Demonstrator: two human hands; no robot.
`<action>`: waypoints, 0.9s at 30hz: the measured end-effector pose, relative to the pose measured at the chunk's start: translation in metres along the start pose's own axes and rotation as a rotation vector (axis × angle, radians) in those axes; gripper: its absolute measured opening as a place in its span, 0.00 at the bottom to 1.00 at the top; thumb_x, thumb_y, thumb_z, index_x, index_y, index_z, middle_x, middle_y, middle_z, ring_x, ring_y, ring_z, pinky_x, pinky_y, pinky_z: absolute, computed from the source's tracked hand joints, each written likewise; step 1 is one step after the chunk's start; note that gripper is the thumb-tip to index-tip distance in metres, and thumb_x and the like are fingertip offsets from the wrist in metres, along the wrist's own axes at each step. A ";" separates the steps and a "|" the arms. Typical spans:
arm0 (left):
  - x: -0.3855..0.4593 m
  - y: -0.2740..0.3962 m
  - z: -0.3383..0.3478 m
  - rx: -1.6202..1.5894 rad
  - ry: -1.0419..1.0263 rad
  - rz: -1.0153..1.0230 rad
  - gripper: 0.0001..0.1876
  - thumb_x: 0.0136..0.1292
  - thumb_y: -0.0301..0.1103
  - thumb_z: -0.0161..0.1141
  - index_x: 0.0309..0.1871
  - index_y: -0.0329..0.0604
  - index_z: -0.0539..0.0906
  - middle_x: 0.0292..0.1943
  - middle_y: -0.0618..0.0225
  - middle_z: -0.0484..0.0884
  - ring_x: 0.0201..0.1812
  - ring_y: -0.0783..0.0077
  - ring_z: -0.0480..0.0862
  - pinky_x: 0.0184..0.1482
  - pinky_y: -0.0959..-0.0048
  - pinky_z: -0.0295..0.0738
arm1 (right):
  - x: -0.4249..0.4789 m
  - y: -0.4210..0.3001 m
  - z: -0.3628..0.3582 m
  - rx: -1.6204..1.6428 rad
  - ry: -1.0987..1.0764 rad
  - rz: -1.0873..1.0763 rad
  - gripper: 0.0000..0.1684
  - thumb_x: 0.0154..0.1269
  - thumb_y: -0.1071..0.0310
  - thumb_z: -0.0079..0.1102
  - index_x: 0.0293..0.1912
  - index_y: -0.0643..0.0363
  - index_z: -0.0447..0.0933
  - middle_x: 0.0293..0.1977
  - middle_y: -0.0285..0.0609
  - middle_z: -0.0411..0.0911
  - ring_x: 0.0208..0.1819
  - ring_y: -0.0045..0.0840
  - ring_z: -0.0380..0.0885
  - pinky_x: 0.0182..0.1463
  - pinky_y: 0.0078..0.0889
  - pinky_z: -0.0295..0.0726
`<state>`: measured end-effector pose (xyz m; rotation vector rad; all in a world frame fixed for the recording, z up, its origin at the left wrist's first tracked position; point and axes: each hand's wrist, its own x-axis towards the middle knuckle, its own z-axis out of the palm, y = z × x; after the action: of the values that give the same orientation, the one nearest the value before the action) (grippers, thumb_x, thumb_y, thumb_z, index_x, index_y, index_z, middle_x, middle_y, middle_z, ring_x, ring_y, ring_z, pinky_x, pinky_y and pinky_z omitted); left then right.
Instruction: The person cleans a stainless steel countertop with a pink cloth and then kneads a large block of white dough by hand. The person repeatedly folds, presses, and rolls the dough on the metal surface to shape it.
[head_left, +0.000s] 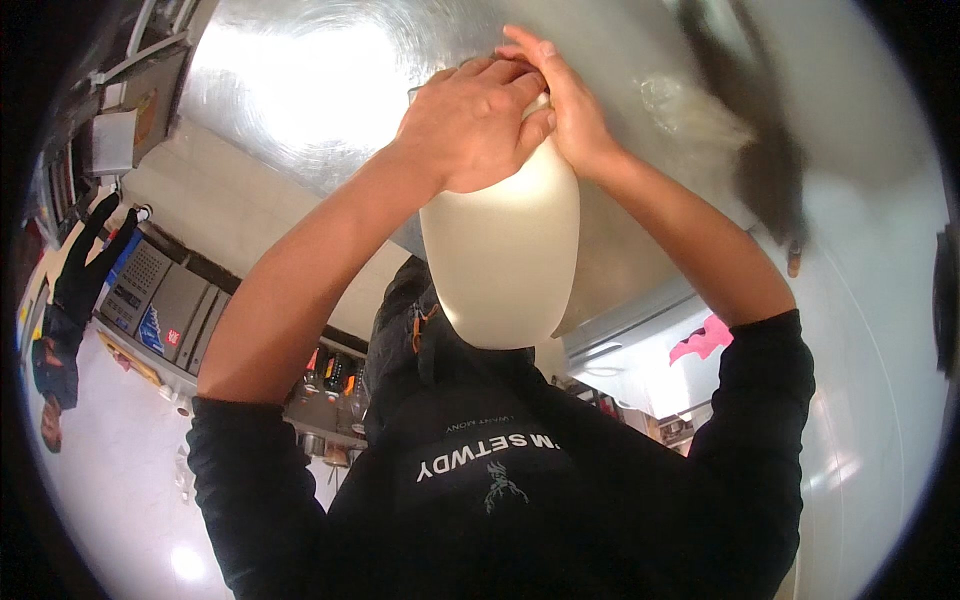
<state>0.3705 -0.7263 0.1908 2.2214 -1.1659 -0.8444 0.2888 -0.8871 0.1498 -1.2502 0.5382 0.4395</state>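
A large, smooth cream-coloured mass (506, 262), rounded at its near end, reaches from under my hands towards my body; it looks like dough, but the picture does not settle that. My left hand (480, 124) lies over its far end, fingers bent round it and thumb along the top. Against the right side of that same end my right hand (574, 105) is cupped, with some fingers stretched out past the left hand's fingertips. The far end is mostly hidden by both hands. Beyond them, a scratched, shiny metal worktop (360, 161) reflects a bright light.
A crumpled clear film or bag (675, 105) lies at the upper right. Below it is a white-topped surface with a pink cloth (701, 339). Another person (64, 330) stands at the far left near a grey metal appliance (154, 285). Bottles (335, 373) sit on a low shelf.
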 end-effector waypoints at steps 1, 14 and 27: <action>0.005 -0.001 -0.004 0.012 -0.003 0.018 0.22 0.80 0.45 0.56 0.66 0.39 0.81 0.65 0.48 0.84 0.68 0.43 0.81 0.68 0.48 0.79 | 0.004 0.000 -0.003 0.006 -0.011 0.005 0.41 0.91 0.35 0.33 0.87 0.50 0.60 0.78 0.47 0.67 0.73 0.32 0.71 0.70 0.37 0.79; 0.010 -0.021 -0.023 -0.224 -0.031 0.081 0.38 0.84 0.62 0.47 0.77 0.34 0.77 0.83 0.51 0.71 0.86 0.54 0.65 0.87 0.50 0.55 | -0.020 -0.013 -0.008 -0.042 0.021 -0.247 0.45 0.91 0.39 0.26 0.89 0.59 0.48 0.88 0.51 0.51 0.88 0.41 0.51 0.90 0.48 0.46; -0.059 -0.035 0.031 -0.948 0.418 -0.084 0.58 0.80 0.75 0.40 0.88 0.24 0.51 0.90 0.36 0.47 0.91 0.41 0.46 0.89 0.48 0.38 | -0.040 0.006 -0.001 -0.231 -0.079 -0.286 0.53 0.84 0.35 0.38 0.85 0.73 0.53 0.86 0.60 0.49 0.89 0.48 0.46 0.89 0.52 0.43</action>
<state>0.3408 -0.6623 0.1637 1.5293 -0.3378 -0.7010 0.2535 -0.8877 0.1687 -1.4992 0.2398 0.3136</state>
